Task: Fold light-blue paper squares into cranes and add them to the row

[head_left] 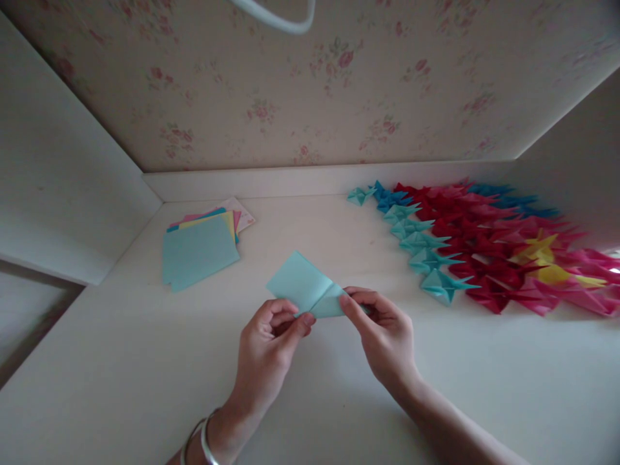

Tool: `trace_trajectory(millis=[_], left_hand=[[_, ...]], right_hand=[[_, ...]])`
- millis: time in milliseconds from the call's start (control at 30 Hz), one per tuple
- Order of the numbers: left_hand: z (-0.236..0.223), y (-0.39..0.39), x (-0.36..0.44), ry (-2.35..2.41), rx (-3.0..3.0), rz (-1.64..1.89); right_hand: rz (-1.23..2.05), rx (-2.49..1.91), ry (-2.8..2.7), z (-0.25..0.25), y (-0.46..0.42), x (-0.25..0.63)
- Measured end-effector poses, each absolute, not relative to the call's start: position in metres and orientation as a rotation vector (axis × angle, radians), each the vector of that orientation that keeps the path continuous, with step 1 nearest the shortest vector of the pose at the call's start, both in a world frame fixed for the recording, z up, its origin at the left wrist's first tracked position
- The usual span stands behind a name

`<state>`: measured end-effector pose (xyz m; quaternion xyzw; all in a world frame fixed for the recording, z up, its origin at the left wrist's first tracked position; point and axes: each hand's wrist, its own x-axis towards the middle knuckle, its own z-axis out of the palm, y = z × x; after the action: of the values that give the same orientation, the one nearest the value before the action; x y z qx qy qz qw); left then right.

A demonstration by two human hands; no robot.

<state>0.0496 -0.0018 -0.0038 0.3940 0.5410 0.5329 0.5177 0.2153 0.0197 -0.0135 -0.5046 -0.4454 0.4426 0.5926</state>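
Note:
A light turquoise sheet of origami paper (pixel 303 281), partly folded, is held up between my hands over the white table. My left hand (pixel 268 342) pinches its lower edge near the middle, thumb in front. At the right end, my right hand (pixel 382 329) grips the paper between thumb and fingers, covering that corner. A crease or folded edge runs slantwise between the wide left part and the narrower right part. Any folds behind the fingers are hidden.
A stack of coloured paper sheets (pixel 201 252), turquoise on top, lies at the back left. Rows of folded paper cranes (pixel 443 284) in turquoise, red, pink, blue and yellow fill the right side. Behind the table (pixel 310 413) stands a flowered wall (pixel 290 97); a white cable (pixel 281 22) hangs above.

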Motion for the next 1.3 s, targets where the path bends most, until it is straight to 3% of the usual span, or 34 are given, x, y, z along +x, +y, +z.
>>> trace_trajectory(millis=[1300], left_hand=[[-0.0032,0.0028,0.0494,1.324,0.849,1.036]], right_hand=[[1.121,-1.126,-0.873,-0.0198,0.0263,0.2134]])
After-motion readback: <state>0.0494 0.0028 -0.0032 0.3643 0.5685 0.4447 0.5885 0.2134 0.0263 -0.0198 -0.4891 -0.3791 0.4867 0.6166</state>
